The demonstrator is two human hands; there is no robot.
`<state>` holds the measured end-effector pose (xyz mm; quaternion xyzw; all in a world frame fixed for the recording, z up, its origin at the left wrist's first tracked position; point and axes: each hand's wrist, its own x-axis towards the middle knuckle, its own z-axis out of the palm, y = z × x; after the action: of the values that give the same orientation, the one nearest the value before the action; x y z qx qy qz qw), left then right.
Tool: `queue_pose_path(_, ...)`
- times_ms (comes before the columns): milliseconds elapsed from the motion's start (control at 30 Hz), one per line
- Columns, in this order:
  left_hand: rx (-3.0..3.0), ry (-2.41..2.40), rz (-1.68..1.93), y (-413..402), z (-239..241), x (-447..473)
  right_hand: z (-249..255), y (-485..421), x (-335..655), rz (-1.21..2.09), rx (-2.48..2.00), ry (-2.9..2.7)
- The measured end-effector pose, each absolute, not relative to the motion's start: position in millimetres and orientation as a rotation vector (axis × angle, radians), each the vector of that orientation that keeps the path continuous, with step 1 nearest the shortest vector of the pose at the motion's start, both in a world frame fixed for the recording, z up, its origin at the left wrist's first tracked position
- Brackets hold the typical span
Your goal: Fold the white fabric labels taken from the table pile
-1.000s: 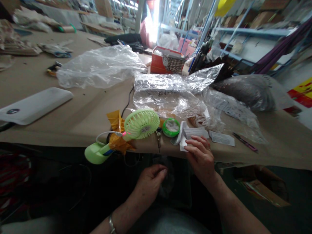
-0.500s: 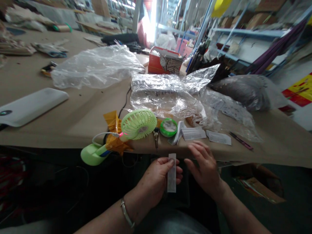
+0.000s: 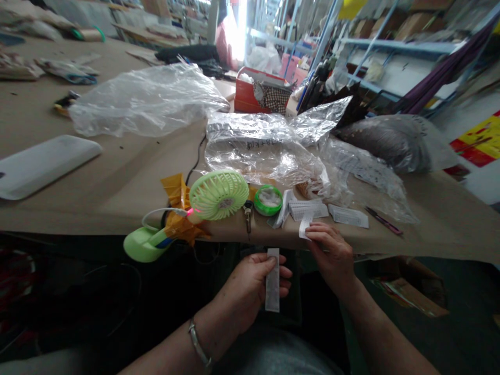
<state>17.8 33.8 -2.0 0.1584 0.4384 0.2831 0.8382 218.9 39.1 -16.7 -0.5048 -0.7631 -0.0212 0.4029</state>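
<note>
Below the table's front edge, my left hand (image 3: 258,276) pinches a narrow whitish strip (image 3: 272,291) under its thumb, the strip standing upright. My right hand (image 3: 332,252) is at the edge, its fingertips closed on a small white printed label (image 3: 305,227). Just beyond it lie a pile of printed labels (image 3: 308,209) and a separate stack of labels (image 3: 348,216). A round green container (image 3: 267,201) with pale contents is left of the pile. What is printed on the labels is too small to read.
A green fan (image 3: 219,196) is taped at the table edge, a small metal tool (image 3: 248,216) beside it. Clear plastic bags (image 3: 265,148) cover the middle. Purple-handled tweezers or snips (image 3: 385,221) lie right. A white slab-like object (image 3: 50,165) rests left; a red box (image 3: 258,91) stands behind.
My right hand, with spread fingers before, has closed on a white label, which now shows at its fingertips. My left hand still holds the strip. The whole view has shifted slightly.
</note>
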Motion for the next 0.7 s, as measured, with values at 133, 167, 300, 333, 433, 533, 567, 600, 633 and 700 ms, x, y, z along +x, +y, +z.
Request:
queue_pose_path(133,0.282,0.772,0.639,34,-1,18,-10,17,191,0.150,-0.978,-2.109)
queue_pose_path(167,0.262,0.740,0.665,34,-2,18,-9,12,184,0.167,-0.917,-2.179)
queue_pose_path(300,0.174,0.749,0.734,33,-4,16,-9,2,166,0.128,-0.857,-2.318)
queue_pose_path(333,0.160,0.751,0.740,32,-4,15,-9,2,165,0.128,-0.861,-2.329)
queue_pose_path(433,0.151,0.718,0.729,31,-6,13,-11,3,166,0.130,-0.855,-2.349)
queue_pose_path(533,0.181,0.692,0.713,30,-7,13,-12,3,167,0.144,-0.833,-2.361)
queue_pose_path(567,0.194,0.693,0.710,30,-7,13,-11,3,167,0.157,-0.830,-2.365)
queue_pose_path(600,0.203,0.696,0.708,30,-6,14,-11,2,166,0.176,-0.826,-2.372)
queue_pose_path(633,0.210,0.698,0.704,29,-6,15,-11,1,166,0.196,-0.824,-2.376)
queue_pose_path(700,0.218,0.701,0.702,29,-6,15,-9,-1,164,0.228,-0.829,-2.381)
